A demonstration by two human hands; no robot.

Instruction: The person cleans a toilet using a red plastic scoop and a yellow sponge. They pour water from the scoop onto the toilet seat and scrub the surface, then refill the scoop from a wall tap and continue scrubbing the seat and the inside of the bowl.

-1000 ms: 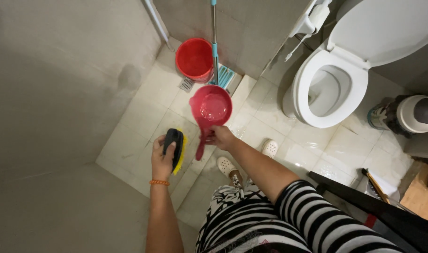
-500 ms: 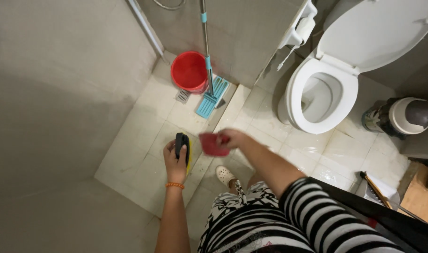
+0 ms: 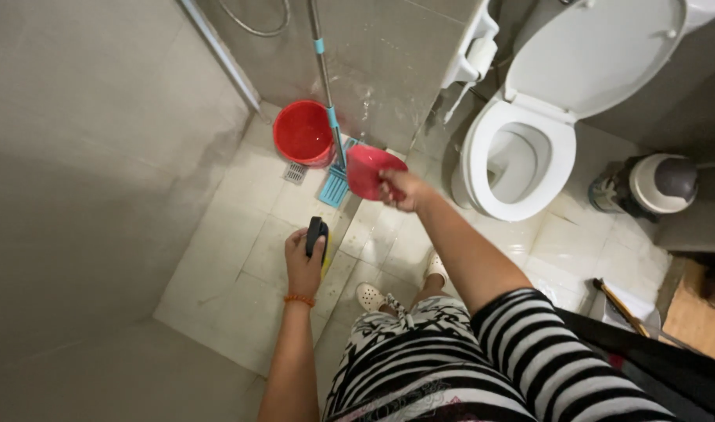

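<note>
Gripped in the right hand (image 3: pixel 400 187), a red plastic scoop (image 3: pixel 369 169) tilts beside the white toilet (image 3: pixel 521 156); left hand (image 3: pixel 304 262) clutches a black-and-yellow scrub brush (image 3: pixel 317 237) over pale wet floor tiles (image 3: pixel 240 227).

Left hand (image 3: pixel 302 266) clenched low, right hand (image 3: pixel 403 190) gripping, arm outstretched

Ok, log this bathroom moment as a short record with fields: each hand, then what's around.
left hand: grips black-handled scrub brush with yellow base
right hand: holds red plastic water scoop, tilted toward tiled wall
floor: round red plastic bucket beside blue-headed mop
right side: white toilet, lid up; grey lidded bin
</note>
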